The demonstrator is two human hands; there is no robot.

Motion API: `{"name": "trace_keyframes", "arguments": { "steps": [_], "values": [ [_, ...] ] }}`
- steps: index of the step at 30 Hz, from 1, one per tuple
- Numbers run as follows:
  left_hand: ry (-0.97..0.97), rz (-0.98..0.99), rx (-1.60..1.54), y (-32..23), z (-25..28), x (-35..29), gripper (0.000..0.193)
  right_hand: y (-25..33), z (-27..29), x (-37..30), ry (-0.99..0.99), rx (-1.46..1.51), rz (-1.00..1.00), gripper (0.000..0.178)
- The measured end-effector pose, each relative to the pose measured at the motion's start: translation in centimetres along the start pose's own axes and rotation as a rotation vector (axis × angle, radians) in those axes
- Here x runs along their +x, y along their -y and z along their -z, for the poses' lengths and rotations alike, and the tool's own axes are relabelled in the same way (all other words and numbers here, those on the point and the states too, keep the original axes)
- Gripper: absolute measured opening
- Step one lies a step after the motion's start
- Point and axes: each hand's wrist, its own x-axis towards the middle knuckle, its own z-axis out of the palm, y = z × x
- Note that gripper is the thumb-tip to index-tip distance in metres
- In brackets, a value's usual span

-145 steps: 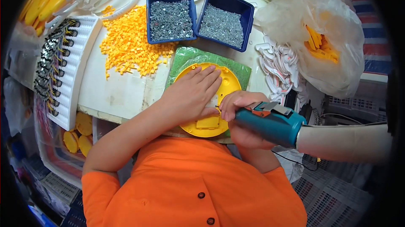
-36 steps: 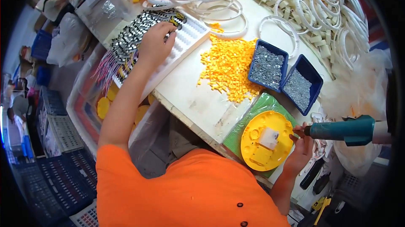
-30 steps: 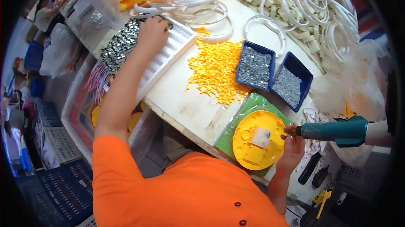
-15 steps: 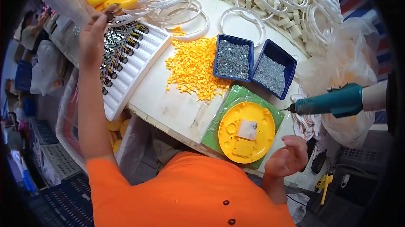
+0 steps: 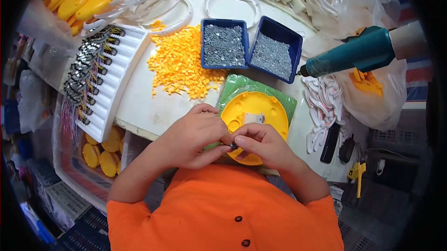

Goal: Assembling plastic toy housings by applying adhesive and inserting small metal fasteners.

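Over the near edge of a round yellow plastic housing (image 5: 274, 113), my two hands meet at the fingertips. My left hand (image 5: 200, 134) and my right hand (image 5: 265, 144) both pinch a small dark part (image 5: 233, 146), mostly hidden by the fingers. Beneath them the housing lies with its inner side up on a green pad (image 5: 237, 85). Inside it sits a white block (image 5: 253, 119), partly covered by my right hand.
Left stands a white foam tray (image 5: 123, 60) of wired dark parts. Loose yellow pieces (image 5: 181, 60) lie beside two blue bins of screws (image 5: 224, 43) (image 5: 275, 55). A teal electric screwdriver (image 5: 349, 54) juts in from the right. White rings (image 5: 233, 6) and yellow discs (image 5: 77, 1) fill the back.
My left hand has come from the foam tray to the housing, bringing a small dark part. My right hand has moved left to join it. The whole view has shifted.
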Motion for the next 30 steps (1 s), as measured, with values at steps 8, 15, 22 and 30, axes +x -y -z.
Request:
{"name": "trace_keyframes", "arguments": {
  "steps": [8,15,22,30],
  "values": [
    [0.013,-0.248,0.28,0.5,-1.0,-0.2,0.019,-1.8,1.0,-0.8,-0.012,0.05,-0.011,0.02],
    [-0.04,-0.068,0.208,2.6,-1.4,-0.6,0.039,-0.3,0.0,0.4,-0.476,-1.38,0.86,0.025],
    [-0.114,0.02,0.171,5.6,-0.2,0.4,0.039,-3.1,1.2,2.9,-0.463,-1.366,0.785,0.019],
    [-0.391,0.077,0.751,12.2,3.3,8.4,0.021,-2.9,1.2,2.9,-0.438,-1.385,0.812,0.02]
  ]
}}
